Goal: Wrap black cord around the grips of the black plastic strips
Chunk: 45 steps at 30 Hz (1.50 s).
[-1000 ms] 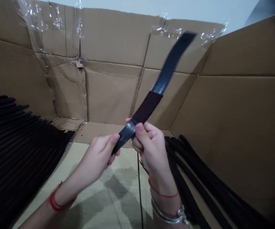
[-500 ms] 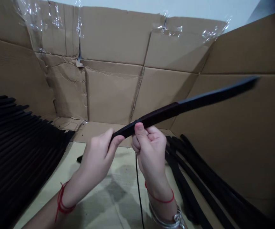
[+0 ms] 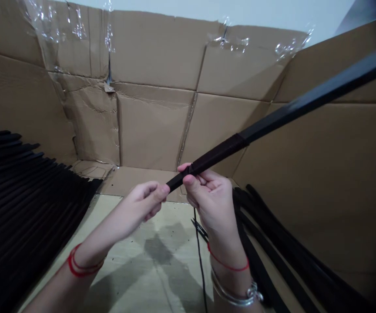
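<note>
A long flat black strip (image 3: 308, 103) crosses the view toward the upper right and runs out of the frame. A dark wrapped sleeve (image 3: 216, 154) covers part of it near my hands. My right hand (image 3: 209, 200) grips the strip just below the sleeve, thumb on top. My left hand (image 3: 145, 200) pinches the strip's near end between its fingertips, close to my right hand. A red string circles each wrist, and a silver bangle sits on my right wrist.
A stack of black strips (image 3: 28, 195) lies at the left, and a looser pile of black strips (image 3: 266, 248) lies at the right. Taped cardboard walls (image 3: 155, 126) surround a pale work surface (image 3: 149, 265). A thin black cord (image 3: 199, 261) and small black-handled snips (image 3: 199, 229) lie below my right hand.
The strip has swung from pointing up, through level, to slanting toward the upper right, and its far end now leaves the frame. Both hands keep hold and have rotated it.
</note>
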### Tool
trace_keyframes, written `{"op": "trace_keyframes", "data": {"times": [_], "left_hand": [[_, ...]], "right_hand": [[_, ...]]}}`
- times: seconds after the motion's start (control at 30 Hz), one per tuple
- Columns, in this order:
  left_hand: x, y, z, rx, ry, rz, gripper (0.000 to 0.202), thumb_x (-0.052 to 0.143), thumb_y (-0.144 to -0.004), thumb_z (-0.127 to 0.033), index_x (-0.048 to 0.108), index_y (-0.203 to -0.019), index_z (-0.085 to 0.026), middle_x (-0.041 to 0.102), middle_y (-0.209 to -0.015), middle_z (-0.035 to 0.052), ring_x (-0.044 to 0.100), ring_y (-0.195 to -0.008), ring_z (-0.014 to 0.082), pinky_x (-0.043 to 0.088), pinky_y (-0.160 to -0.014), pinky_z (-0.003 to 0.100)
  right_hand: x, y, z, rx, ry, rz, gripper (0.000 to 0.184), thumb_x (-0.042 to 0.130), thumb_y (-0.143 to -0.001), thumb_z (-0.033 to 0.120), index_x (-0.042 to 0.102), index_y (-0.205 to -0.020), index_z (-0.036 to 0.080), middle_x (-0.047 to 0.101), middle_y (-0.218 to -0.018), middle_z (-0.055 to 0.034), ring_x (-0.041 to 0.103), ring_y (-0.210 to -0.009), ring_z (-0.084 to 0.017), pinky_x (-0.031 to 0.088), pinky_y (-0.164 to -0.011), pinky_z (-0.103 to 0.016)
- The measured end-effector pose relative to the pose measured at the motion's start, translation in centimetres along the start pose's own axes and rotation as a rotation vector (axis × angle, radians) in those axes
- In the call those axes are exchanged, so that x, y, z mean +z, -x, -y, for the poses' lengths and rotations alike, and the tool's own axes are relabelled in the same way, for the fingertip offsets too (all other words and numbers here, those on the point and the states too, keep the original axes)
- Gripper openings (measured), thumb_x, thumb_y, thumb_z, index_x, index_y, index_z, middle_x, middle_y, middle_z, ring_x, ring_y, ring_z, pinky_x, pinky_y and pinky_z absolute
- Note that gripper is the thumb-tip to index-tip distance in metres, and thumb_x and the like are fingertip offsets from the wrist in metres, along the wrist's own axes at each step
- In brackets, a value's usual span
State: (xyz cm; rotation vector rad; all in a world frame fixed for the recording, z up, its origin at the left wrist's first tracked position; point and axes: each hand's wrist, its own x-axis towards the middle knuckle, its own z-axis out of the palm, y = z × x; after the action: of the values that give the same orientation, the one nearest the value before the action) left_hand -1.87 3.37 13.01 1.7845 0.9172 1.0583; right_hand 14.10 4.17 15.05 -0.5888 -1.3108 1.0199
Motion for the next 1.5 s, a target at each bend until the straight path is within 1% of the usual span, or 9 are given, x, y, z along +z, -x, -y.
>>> {"op": "trace_keyframes", "data": {"times": [0.1,0.23,0.37,0.77,0.9,1.07,1.2,1.33,1.5], "left_hand": [[0.3,0.2,-0.1,0.093,-0.247,-0.321,0.051,0.039,-0.096,-0.06,0.048,-0.074,-0.015,0.045,-0.062,0.0015,0.04,-0.057,0.0117,0.027,-0.051,0.019],[0.9,0.2,0.0,-0.104,0.065,0.092,0.067,0.02,-0.096,-0.07,0.052,-0.079,-0.015,0.047,-0.054,0.0012,0.042,-0.045,0.0116,0.032,-0.044,0.02],[1.2,-0.2,0.5,0.021,-0.175,-0.248,0.056,0.041,-0.092,-0.069,0.047,-0.075,-0.016,0.044,-0.057,0.0006,0.042,-0.05,0.0111,0.027,-0.046,0.018],[0.8,-0.2,0.4,-0.03,0.117,0.027,0.063,0.026,-0.095,-0.071,0.05,-0.079,-0.015,0.043,-0.051,-0.002,0.038,-0.043,0.0097,0.029,-0.043,0.018],[0.6,-0.3,0.6,0.056,-0.077,-0.31,0.058,0.042,-0.093,-0.068,0.046,-0.07,-0.015,0.049,-0.056,0.001,0.044,-0.05,0.0093,0.03,-0.046,0.017],[-0.1,0.2,0.3,-0.112,0.206,0.152,0.061,0.029,-0.095,-0.073,0.044,-0.078,-0.017,0.042,-0.053,-0.0029,0.034,-0.041,0.008,0.027,-0.04,0.017],[0.0,0.2,0.1,0.011,0.008,-0.091,0.052,0.047,-0.092,-0.067,0.045,-0.08,-0.016,0.04,-0.061,-0.0028,0.034,-0.052,0.0072,0.025,-0.046,0.015],[0.1,-0.4,0.6,-0.164,0.178,0.251,0.064,0.028,-0.091,-0.076,0.047,-0.08,-0.016,0.037,-0.055,-0.0032,0.03,-0.044,0.0081,0.024,-0.041,0.017],[0.5,-0.4,1.0,0.007,-0.122,-0.197,0.057,0.034,-0.095,-0.066,0.042,-0.068,-0.017,0.042,-0.052,-0.0008,0.036,-0.046,0.0095,0.025,-0.045,0.018]], "right_hand": [[0.2,0.0,-0.2,0.001,-0.017,-0.059,0.031,0.078,-0.075,0.041,0.069,-0.093,0.017,0.028,-0.051,0.0094,0.015,-0.041,-0.003,0.008,-0.038,-0.022],[0.6,-0.2,-0.7,0.046,0.002,0.01,0.031,0.076,-0.077,0.042,0.066,-0.078,0.013,0.028,-0.05,0.0092,0.015,-0.041,-0.002,0.009,-0.038,-0.022],[0.9,-0.4,-1.2,-0.003,-0.028,-0.114,0.033,0.073,-0.08,0.044,0.069,-0.088,0.012,0.024,-0.051,0.0098,0.015,-0.042,-0.003,0.009,-0.039,-0.021],[1.4,-0.1,-1.4,0.036,-0.082,0.02,0.03,0.075,-0.079,0.041,0.064,-0.081,0.013,0.024,-0.051,0.0104,0.015,-0.041,-0.003,0.011,-0.038,-0.02],[1.4,0.1,-1.3,-0.038,-0.062,-0.07,0.028,0.072,-0.083,0.039,0.067,-0.093,0.013,0.028,-0.052,0.0097,0.017,-0.042,-0.003,0.012,-0.038,-0.02],[1.3,0.3,-0.6,0.055,-0.081,0.109,0.034,0.077,-0.076,0.044,0.069,-0.094,0.015,0.025,-0.05,0.0104,0.012,-0.04,-0.003,0.01,-0.037,-0.022],[1.3,0.3,-0.7,0.0,0.018,-0.124,0.035,0.077,-0.075,0.046,0.067,-0.091,0.016,0.03,-0.051,0.0086,0.017,-0.041,-0.004,0.009,-0.037,-0.023],[0.7,-0.5,-1.2,0.05,0.041,0.013,0.032,0.079,-0.073,0.043,0.064,-0.077,0.015,0.024,-0.049,0.0103,0.015,-0.04,-0.004,0.01,-0.037,-0.022],[0.6,-0.4,-1.0,0.019,-0.01,-0.036,0.036,0.074,-0.077,0.046,0.069,-0.094,0.015,0.025,-0.051,0.0099,0.014,-0.041,-0.004,0.01,-0.038,-0.022]]}}
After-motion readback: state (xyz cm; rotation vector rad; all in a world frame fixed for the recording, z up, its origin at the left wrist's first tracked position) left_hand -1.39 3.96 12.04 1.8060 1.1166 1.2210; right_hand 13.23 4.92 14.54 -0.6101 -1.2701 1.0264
